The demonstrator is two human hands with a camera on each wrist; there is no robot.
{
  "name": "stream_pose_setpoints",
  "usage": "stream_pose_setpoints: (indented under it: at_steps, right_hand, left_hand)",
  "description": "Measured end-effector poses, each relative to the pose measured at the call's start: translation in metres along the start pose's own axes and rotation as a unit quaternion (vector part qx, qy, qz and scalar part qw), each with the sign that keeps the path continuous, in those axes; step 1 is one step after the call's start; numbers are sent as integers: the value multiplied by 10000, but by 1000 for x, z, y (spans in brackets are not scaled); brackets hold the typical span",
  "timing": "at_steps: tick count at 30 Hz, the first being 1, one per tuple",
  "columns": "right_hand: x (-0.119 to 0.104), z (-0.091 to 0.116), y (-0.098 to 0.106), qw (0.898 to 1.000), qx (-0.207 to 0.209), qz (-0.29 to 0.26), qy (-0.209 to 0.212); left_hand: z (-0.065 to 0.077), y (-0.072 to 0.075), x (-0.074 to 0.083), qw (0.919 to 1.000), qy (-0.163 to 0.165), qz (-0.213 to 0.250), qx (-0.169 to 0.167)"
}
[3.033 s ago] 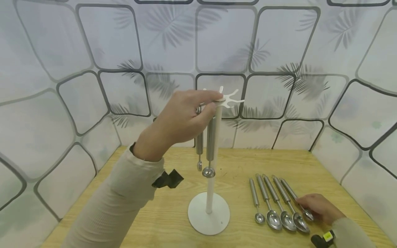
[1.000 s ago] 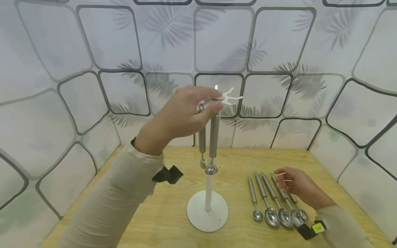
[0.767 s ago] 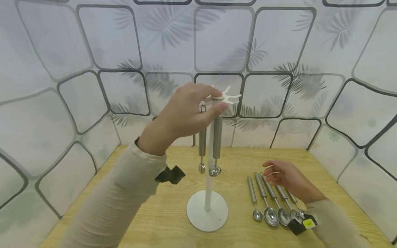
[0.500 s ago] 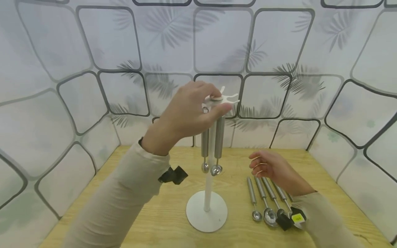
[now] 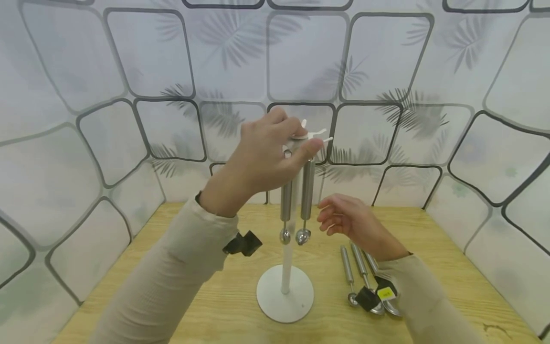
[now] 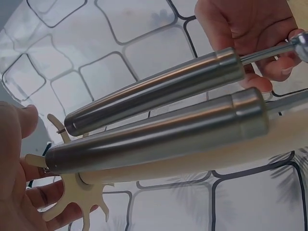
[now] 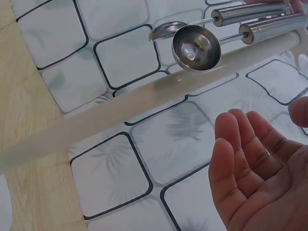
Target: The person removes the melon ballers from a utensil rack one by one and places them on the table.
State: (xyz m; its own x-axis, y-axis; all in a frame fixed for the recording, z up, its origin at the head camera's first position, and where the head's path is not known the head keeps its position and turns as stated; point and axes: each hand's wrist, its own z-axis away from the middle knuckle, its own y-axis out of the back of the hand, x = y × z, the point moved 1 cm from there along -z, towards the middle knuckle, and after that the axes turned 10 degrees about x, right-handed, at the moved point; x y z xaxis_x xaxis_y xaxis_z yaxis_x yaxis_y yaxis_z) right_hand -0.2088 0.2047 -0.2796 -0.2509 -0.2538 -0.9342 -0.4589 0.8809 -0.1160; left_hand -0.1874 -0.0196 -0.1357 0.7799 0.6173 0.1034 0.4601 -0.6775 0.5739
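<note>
My left hand (image 5: 266, 153) grips the hooked top (image 5: 319, 132) of a white upright stand, thumb and index finger around its hub. Two small steel scoops (image 5: 307, 191) with thick brushed handles hang from the hooks, beside the pole. Seen from the left wrist, their handles (image 6: 159, 132) lie side by side without touching the palm. In the right wrist view one round bowl (image 7: 196, 48) faces the camera. My right hand (image 5: 354, 222), fingers loosely bent and holding nothing, is in the air just right of the hanging scoops.
The stand's round white base (image 5: 285, 306) rests on a wooden table (image 5: 206, 306). Several steel scoops and spoons (image 5: 347, 267) lie in a row at the right, partly hidden under my right forearm. Patterned fabric walls (image 5: 232, 57) enclose the back and sides.
My right hand has left the lying utensils and moved left and upward toward the stand. In my left hand's grip the hooked top has turned, and the hanging scoops have swung a little right.
</note>
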Motion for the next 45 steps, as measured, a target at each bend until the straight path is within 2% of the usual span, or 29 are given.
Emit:
stream_pose_setpoints:
  at_steps: [9,15,18,23,27,34,45]
  right_hand:
    - [-4,-11,-16,9998,2,200,79]
    - [-4,-12,-22,9984,-309,398,265]
    - [-5,-10,-23,9937,-318,958,491]
    - [-6,-6,-28,9777,-74,1938,804]
    - [-7,-4,-32,9737,-40,2030,1031]
    - [-10,-1,-36,9607,-28,2228,1654]
    - [-16,3,-32,9608,-19,2090,1824]
  left_hand:
    - [2,2,-2,9988,-337,305,180]
    - [4,4,-6,9973,-409,564,215]
    - [6,4,-7,9966,-385,705,201]
    - [8,4,-9,9958,-319,842,187]
    - [8,4,-9,9953,-262,914,164]
    - [8,3,-11,9944,-333,978,237]
    - [11,2,-13,9940,-308,1035,188]
